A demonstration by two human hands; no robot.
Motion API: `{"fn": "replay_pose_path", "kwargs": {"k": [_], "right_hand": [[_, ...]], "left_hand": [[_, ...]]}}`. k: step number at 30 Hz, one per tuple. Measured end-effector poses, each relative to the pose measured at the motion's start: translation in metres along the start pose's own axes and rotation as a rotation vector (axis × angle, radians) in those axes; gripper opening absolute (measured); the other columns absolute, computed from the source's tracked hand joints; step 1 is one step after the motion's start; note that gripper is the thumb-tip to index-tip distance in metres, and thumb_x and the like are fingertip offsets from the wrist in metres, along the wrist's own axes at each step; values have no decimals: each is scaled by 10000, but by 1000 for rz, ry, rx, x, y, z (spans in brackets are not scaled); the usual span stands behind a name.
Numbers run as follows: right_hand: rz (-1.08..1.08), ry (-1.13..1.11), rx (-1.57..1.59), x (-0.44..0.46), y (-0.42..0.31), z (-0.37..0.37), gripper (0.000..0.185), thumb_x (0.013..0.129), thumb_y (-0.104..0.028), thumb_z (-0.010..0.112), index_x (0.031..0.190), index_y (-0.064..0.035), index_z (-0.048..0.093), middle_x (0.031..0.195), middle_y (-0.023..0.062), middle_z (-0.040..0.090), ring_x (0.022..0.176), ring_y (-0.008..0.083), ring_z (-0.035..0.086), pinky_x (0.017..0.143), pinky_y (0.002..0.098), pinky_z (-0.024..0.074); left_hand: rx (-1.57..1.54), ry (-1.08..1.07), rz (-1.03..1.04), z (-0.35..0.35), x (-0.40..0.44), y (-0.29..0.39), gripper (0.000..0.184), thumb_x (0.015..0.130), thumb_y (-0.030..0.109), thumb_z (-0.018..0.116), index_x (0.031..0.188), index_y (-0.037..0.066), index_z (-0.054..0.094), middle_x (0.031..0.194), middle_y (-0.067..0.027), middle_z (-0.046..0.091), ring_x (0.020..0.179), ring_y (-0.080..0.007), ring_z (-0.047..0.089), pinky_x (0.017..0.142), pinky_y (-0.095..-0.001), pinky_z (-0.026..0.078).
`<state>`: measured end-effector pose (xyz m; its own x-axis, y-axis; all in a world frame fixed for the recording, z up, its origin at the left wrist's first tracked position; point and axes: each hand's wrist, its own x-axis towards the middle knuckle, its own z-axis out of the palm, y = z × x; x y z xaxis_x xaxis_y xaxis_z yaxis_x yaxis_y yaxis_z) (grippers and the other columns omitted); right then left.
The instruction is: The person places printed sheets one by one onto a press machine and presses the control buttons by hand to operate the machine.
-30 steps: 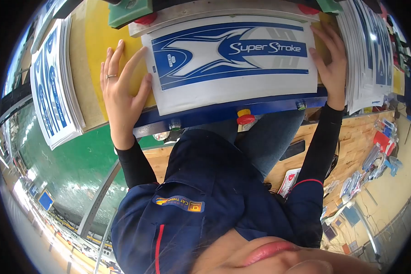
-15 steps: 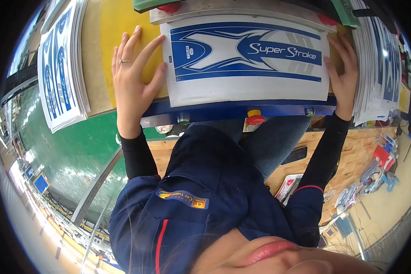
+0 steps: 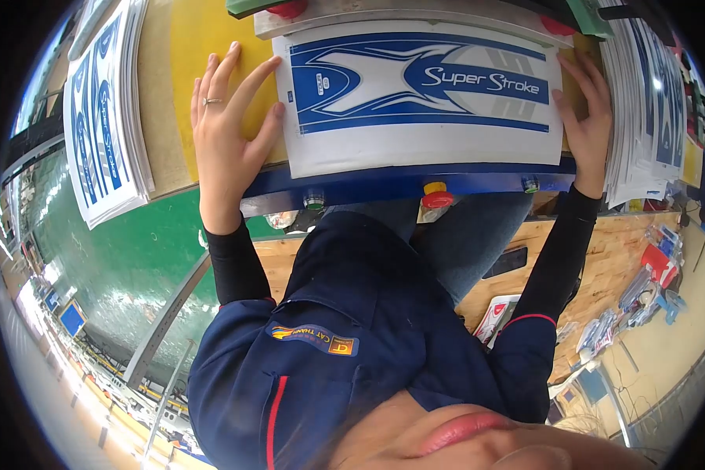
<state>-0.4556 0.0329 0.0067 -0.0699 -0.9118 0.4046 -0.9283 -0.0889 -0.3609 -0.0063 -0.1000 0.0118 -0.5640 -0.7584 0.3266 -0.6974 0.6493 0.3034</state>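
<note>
A white printed sheet (image 3: pixel 352 153) with a blue "Super Stroke" design lies flat in front of me. Its far edge is against a pale metal bar (image 3: pixel 415 22). On the yellow surface at its left end rests my left hand (image 3: pixel 231 129), fingers spread, the thumb and index fingertip close to the sheet's edge. My right hand (image 3: pixel 589 117) is at the opposite end, fingers apart and stretched out, thumb and index fingertip at the right edge. Neither hand grips anything. Whether the fingertips press on the paper is hard to see.
Stacks of similar printed sheets stand left (image 3: pixel 106 117) and right (image 3: pixel 642 117). Along the blue front edge (image 3: pixel 352 184) are a red-topped button (image 3: pixel 437 200) and two green buttons. Red knobs (image 3: pixel 290 9) sit above the bar. A phone (image 3: pixel 505 263) lies on the wooden surface below.
The view has shifted very slightly. Both hands stay spread at the two ends of the sheet, which lies in the same place against the bar.
</note>
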Motion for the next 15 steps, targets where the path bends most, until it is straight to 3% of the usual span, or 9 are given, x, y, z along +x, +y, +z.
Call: {"fn": "replay_pose_path", "kwargs": {"k": [5, 8, 15], "right_hand": [[-39, 24, 6, 2, 3, -1, 406, 876, -268, 717, 1280, -222, 699, 1442, 122, 561, 1343, 341, 502, 1141, 446, 382], [-3, -17, 20, 3, -7, -6, 415, 883, -188, 703, 1296, -157, 679, 1463, 127, 539, 1381, 322, 470, 1157, 403, 349], [1, -6, 2, -1, 1, -1, 432, 875, -214, 711, 1303, -172, 675, 1471, 128, 531, 1367, 329, 480, 1148, 421, 363]], "left_hand": [[-6, -21, 2, -4, 3, 5, 439, 867, 203, 687, 1305, 215, 680, 1494, -147, 503, 1424, -388, 404, 1192, -490, 271], [10, -12, 2, -2, 2, 4, 438, 869, 189, 682, 1307, 212, 679, 1497, -143, 501, 1420, -389, 409, 1190, -494, 276], [16, -6, -4, 0, 1, 5, 442, 865, 170, 667, 1305, 216, 679, 1499, -135, 501, 1422, -386, 408, 1194, -502, 274]]}}
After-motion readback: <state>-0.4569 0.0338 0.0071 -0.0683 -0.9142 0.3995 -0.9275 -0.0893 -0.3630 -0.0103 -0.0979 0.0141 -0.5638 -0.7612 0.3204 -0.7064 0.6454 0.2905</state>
